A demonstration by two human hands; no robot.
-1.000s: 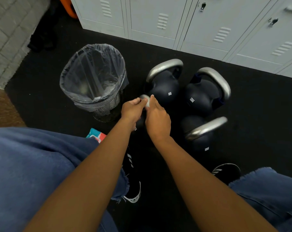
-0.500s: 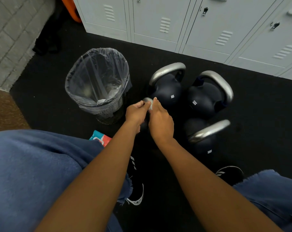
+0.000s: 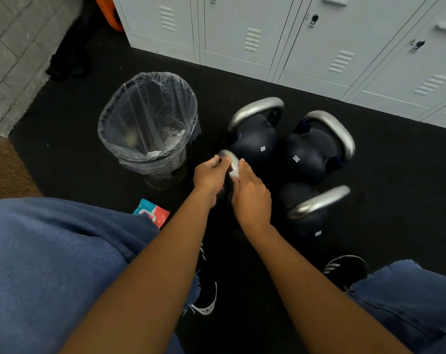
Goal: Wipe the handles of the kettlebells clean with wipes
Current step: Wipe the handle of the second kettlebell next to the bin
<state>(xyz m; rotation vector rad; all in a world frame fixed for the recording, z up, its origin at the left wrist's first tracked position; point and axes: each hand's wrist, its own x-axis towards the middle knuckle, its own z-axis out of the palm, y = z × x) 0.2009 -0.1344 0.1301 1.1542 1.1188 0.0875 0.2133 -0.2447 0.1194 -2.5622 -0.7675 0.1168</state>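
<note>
Several dark kettlebells with silver handles stand together on the black floor. The nearest one's handle (image 3: 231, 158) shows between my hands; its body is hidden under them. My left hand (image 3: 209, 175) grips the left end of that handle. My right hand (image 3: 251, 198) pinches a white wipe (image 3: 234, 172) against the handle's right side. Behind it stand an 8 kg kettlebell (image 3: 255, 143) and a 12 kg kettlebell (image 3: 310, 155). Another 12 kg kettlebell (image 3: 311, 215) stands right of my right hand.
A mesh waste bin (image 3: 147, 123) lined with a clear bag stands to the left, with used wipes inside. A red and teal wipes pack (image 3: 152, 213) lies by my left knee. Grey lockers (image 3: 293, 37) run along the back. My shoes (image 3: 344, 268) are below.
My right hand has slid the wipe a little down the handle's right side. My left hand keeps its hold on the handle's left end. The view shifted slightly.
</note>
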